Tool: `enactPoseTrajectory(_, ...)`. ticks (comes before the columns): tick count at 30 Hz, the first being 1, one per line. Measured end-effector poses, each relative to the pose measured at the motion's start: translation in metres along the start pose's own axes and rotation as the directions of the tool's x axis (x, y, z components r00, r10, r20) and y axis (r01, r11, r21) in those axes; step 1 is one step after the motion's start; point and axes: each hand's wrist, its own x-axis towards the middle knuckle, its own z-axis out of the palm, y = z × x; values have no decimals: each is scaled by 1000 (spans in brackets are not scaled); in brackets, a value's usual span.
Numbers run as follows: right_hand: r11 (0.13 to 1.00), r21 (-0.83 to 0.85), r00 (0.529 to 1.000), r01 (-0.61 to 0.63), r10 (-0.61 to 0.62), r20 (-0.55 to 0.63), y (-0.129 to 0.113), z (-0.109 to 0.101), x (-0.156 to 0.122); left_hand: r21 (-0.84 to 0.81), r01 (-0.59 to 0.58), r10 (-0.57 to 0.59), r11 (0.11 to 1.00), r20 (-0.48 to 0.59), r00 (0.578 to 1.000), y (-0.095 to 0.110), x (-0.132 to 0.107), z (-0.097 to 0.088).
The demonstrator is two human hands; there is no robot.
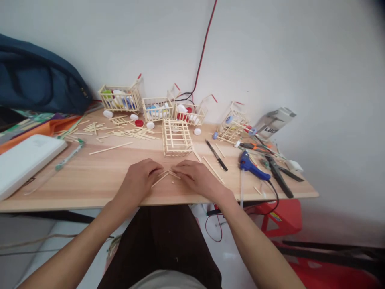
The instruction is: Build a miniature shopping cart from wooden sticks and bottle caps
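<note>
Near the table's front edge, my left hand (143, 176) is closed in a pinch on a thin wooden stick (160, 179) that slants down to the left. Opposite it, my right hand (194, 176) pinches a second, shorter wooden stick (174, 174). The two sticks come together in a shallow peak between my fingertips; whether they are joined I cannot tell. Just beyond my hands sits a box-shaped stick frame (177, 138) with a lattice of crossing sticks. A tiny stick offcut (173, 182) lies close to my right fingers.
Small stick carts (120, 98) holding bottle caps line the wall. Loose sticks (132, 133) are scattered at the left, near a white box (33, 160) and a blue bag (39, 76). To the right lie a black pen (216, 155), a blue glue gun (254, 166) and orange-handled pliers (254, 147).
</note>
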Motion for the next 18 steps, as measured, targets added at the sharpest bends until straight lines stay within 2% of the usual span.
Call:
enactPoseTrajectory(3,1000,13,996,-20,21,-91,0,0,-8,7,29,-28,1000,-62,998,-4,1,-6)
enactPoseTrajectory(6,997,49,971,-60,70,-229,0,1,-17,-6,66,-66,998,-212,975,-9,3,-15)
enactPoseTrajectory(9,987,120,924,-107,143,-355,-3,3,-23,-105,114,-147,988,-399,905,-11,8,-30)
enactPoseTrajectory(12,974,165,880,-155,212,-425,-4,4,-26,-255,101,-224,962,-521,823,-11,16,-46)
enactPoseTrajectory(15,968,174,845,-183,245,-475,-3,6,-26,-384,17,-259,923,-589,766,-15,27,-56)
enactPoseTrajectory(18,964,171,813,-204,264,-519,-1,8,-25,-458,-53,-273,888,-615,740,-21,39,-61)
